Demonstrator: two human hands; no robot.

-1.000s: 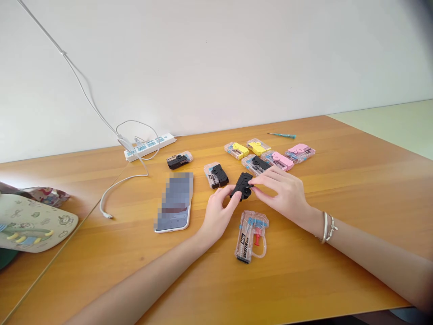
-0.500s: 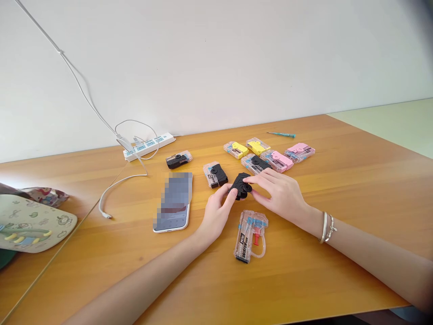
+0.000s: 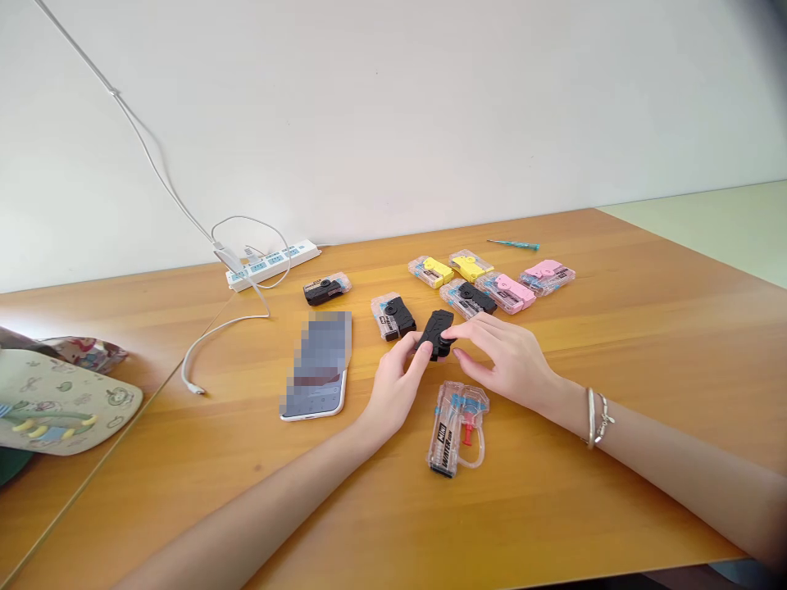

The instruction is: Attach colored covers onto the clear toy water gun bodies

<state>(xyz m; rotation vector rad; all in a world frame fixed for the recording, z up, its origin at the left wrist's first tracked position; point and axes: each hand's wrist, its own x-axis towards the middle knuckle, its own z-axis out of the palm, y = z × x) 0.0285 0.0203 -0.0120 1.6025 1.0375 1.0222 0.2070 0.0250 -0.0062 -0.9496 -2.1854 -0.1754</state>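
Between my two hands is a black plastic water gun casing (image 3: 435, 329) with a round knob on it, raised above the table. My left hand (image 3: 397, 381) grips its lower left side between thumb and fingers. At its right side, my right hand (image 3: 510, 352) has the index finger on the knob and the thumb close to the casing's edge. Just below lies a clear mini water gun (image 3: 448, 430) with a red trigger and blue inner parts, without a casing around it. Behind my hands, a black-and-clear water gun (image 3: 393, 317) rests on the table.
Farther back lie yellow water guns (image 3: 435, 271), pink ones (image 3: 507, 292) and another black one (image 3: 470, 298). One more black gun (image 3: 325, 289) lies left. A phone (image 3: 316, 369), power strip (image 3: 274, 264), white cable (image 3: 225, 326), teal screwdriver (image 3: 516, 244) and patterned bag (image 3: 67, 401) surround them.
The black casing has turned so that its broad face shows more. My right index finger has shifted onto the knob, and my right thumb sits a little farther from the casing.
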